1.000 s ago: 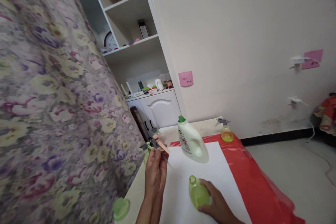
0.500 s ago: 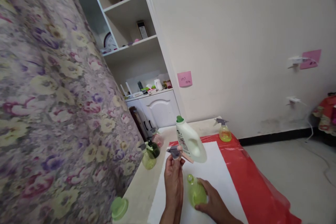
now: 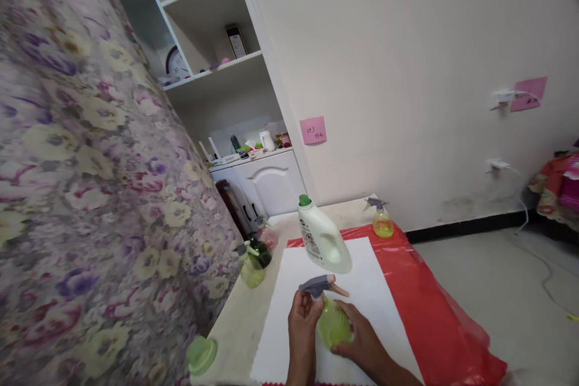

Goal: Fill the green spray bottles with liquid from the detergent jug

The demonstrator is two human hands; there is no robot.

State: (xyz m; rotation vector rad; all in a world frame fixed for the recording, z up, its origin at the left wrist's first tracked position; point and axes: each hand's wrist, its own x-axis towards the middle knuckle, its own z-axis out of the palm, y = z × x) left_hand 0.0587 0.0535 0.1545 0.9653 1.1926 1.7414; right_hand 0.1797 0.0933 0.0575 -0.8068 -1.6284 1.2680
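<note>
My right hand wraps round a small light-green bottle standing on the white sheet. My left hand pinches a grey spray head with a pink trigger, held right on top of the bottle's neck. A white jug with a green cap stands just behind them on the sheet.
A red plastic cover lies under the sheet. A yellow spray bottle stands at the far corner, two more spray bottles at the left edge, and a green lid near the front left. A floral curtain hangs close on the left.
My left hand carried the spray head from the table's left edge rightwards and down onto the green bottle's neck. My right hand kept hold of the bottle.
</note>
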